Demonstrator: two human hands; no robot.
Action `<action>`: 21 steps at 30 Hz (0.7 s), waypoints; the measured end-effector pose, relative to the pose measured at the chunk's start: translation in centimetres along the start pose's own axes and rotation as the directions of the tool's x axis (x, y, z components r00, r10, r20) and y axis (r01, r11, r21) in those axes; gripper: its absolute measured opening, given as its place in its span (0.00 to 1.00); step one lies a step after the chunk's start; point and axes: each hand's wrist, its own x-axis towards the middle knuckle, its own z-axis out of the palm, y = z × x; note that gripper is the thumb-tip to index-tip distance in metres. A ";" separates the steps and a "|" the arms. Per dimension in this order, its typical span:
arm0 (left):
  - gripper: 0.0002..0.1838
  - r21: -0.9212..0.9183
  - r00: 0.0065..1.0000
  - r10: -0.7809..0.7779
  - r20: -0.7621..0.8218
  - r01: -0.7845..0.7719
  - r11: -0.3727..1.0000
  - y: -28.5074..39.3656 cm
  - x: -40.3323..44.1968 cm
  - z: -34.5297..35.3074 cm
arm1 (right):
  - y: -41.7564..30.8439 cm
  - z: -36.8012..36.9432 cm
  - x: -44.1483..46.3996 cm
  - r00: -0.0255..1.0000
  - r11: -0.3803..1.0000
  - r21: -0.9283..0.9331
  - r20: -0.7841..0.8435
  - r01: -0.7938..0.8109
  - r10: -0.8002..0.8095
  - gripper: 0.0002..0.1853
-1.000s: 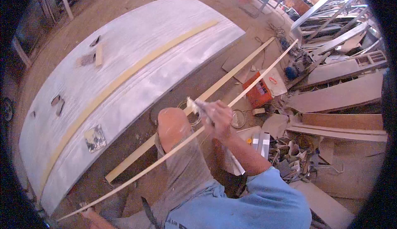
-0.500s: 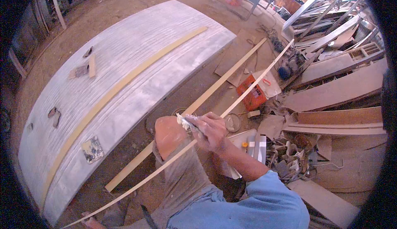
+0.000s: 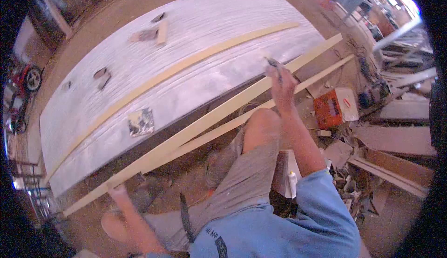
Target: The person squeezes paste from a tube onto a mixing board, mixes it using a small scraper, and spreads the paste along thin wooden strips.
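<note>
My left hand (image 3: 119, 192) is closed around a long pale wooden strip (image 3: 209, 119) near its lower left end. That strip slants up to the right, its broad face showing, beside the edge of a large whitish ridged panel (image 3: 233, 18). My right hand (image 3: 282, 86) grips a small putty scraper (image 3: 272, 63), blurred by motion, over the strip's upper part. A second wooden strip (image 3: 326, 74) runs below the first, past my knee. On the panel lie a curved yellowish strip (image 3: 205, 53) and a putty-smeared square board (image 3: 140, 122).
Sandpaper pieces (image 3: 101, 78) and a small wood block (image 3: 162, 32) rest on the panel. At right are an orange box (image 3: 327, 108), a white bottle (image 3: 292, 183) and stacked boards (image 3: 391, 139). A red motorbike (image 3: 21, 88) stands at far left.
The held strip has come up and left toward the panel and turned its broad face up. My right hand has moved up and right with the scraper; my left hand has risen into view. The camera view has shifted.
</note>
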 end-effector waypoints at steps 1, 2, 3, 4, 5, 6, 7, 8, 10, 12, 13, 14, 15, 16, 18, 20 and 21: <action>0.22 -0.002 1.000 -0.006 -0.006 0.006 1.000 -0.1 -0.1 -0.1 | -0.5 -0.5 -0.8 1.000 1.000 0.011 -0.008 0.004 -0.004 0.16; 0.22 -0.004 1.000 -0.009 -0.017 0.009 1.000 -0.2 -0.2 -0.1 | -0.7 -1.1 -1.7 1.000 1.000 0.019 -0.020 0.005 -0.005 0.16; 0.22 -0.008 1.000 -0.012 -0.022 0.012 1.000 -0.3 -0.5 0.2 | -0.8 -1.6 -2.8 1.000 0.999 0.036 -0.004 0.003 -0.003 0.16; 0.22 -0.012 0.999 -0.020 -0.029 0.020 1.000 -0.5 -0.7 0.2 | -0.8 -2.0 -4.0 0.992 0.989 0.079 0.017 -0.124 0.123 0.14; 0.22 -0.016 0.999 -0.027 -0.035 0.027 1.000 -0.8 -0.9 0.3 | -1.2 -2.5 -5.1 0.968 0.961 0.120 0.048 -0.250 0.246 0.13; 0.22 -0.019 0.999 -0.031 -0.041 0.030 0.999 -1.0 -1.1 0.4 | -1.7 -2.9 -5.9 0.966 0.956 0.138 0.074 -0.257 0.249 0.13; 0.22 -0.023 0.998 -0.036 -0.048 0.035 0.999 -1.1 -1.3 0.5 | -2.5 -3.3 -6.5 0.922 0.922 0.085 0.121 -0.379 0.368 0.13; 0.22 -0.029 0.997 -0.048 -0.052 0.047 0.998 -1.3 -1.5 0.6 | -2.9 -3.5 -7.1 0.863 0.872 0.024 0.164 -0.488 0.479 0.13; 0.22 -0.049 0.996 -0.062 -0.070 0.059 0.997 -1.9 -1.9 0.8 | -0.7 -2.7 -9.5 0.887 0.899 -0.009 0.155 -0.439 0.435 0.13; 0.22 -0.071 0.993 -0.077 -0.086 0.071 0.995 -2.4 -2.2 1.0 | 1.5 -1.9 -11.1 0.912 0.924 -0.030 0.149 -0.382 0.382 0.14; 0.22 -0.084 0.992 -0.087 -0.097 0.079 0.993 -2.6 -2.3 1.1 | 2.6 -1.6 -11.5 0.946 0.945 -0.143 0.097 -0.294 0.309 0.14; 0.22 -0.096 0.990 -0.099 -0.104 0.089 0.991 -2.9 -2.5 1.1 | 3.4 -1.2 -11.8 0.974 0.945 -0.254 0.046 -0.204 0.223 0.15; 0.22 -0.109 0.988 -0.106 -0.112 0.094 0.990 -3.1 -2.7 1.1 | 4.2 -1.1 -12.0 0.974 0.956 -0.221 0.071 -0.194 0.215 0.15; 0.22 -0.124 0.986 -0.114 -0.119 0.099 0.987 -3.4 -2.7 1.2 | 4.7 -1.3 -12.0 0.992 0.957 -0.287 0.092 -0.053 0.083 0.16; 0.21 -0.153 0.982 -0.137 -0.131 0.116 0.981 -3.8 -2.7 1.5 | 2.7 -1.0 -11.3 0.979 0.977 -0.130 0.092 -0.170 0.183 0.17; 0.21 -0.178 0.978 -0.156 -0.140 0.130 0.975 -4.4 -2.4 2.0 | 1.5 -0.8 -11.2 0.907 0.905 0.109 0.153 -0.411 0.393 0.17; 0.21 -0.189 0.976 -0.163 -0.143 0.135 0.973 -4.6 -2.2 2.1 | 2.6 -1.0 -11.2 0.917 0.928 -0.047 0.138 -0.370 0.373 0.18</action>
